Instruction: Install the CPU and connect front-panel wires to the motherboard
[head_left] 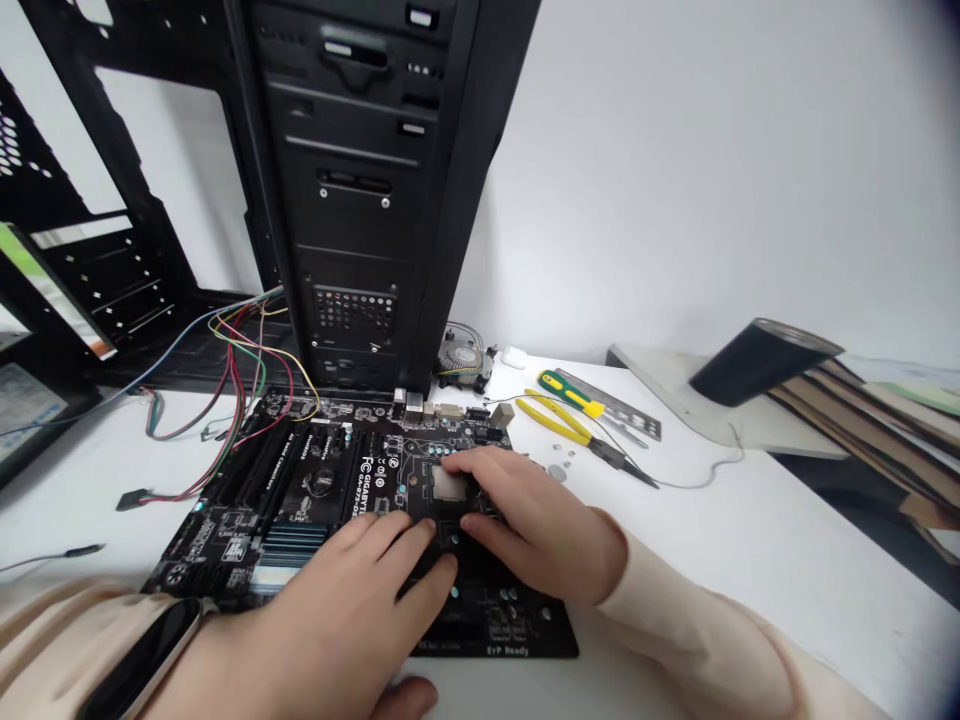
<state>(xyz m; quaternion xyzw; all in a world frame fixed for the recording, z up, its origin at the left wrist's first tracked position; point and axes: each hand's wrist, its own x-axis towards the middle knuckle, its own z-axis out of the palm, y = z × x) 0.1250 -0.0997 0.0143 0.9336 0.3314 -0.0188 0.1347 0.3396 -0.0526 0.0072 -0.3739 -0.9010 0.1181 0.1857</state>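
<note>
A black motherboard (470,641) lies flat on the white table. Near its middle, in the socket area, sits a square silver processor (448,484). My right hand (517,510) reaches over the socket from the right. Its index fingertip is by the processor's upper edge and its thumb lies below and to the right, the two spread apart; its other fingers are mostly hidden. My left hand (375,570) rests over the board's near side, fingers stretched out and loosely apart. Beneath its wrist shows a ribbed blue-grey heatsink (289,553).
Behind the board stands a black computer case (360,220), with loose coloured cables (236,400) on the left. A cooling fan (463,357) sits by its base. To the right are yellow-handled pliers (559,417), a green-yellow screwdriver (570,391) and a dark cylinder (761,360).
</note>
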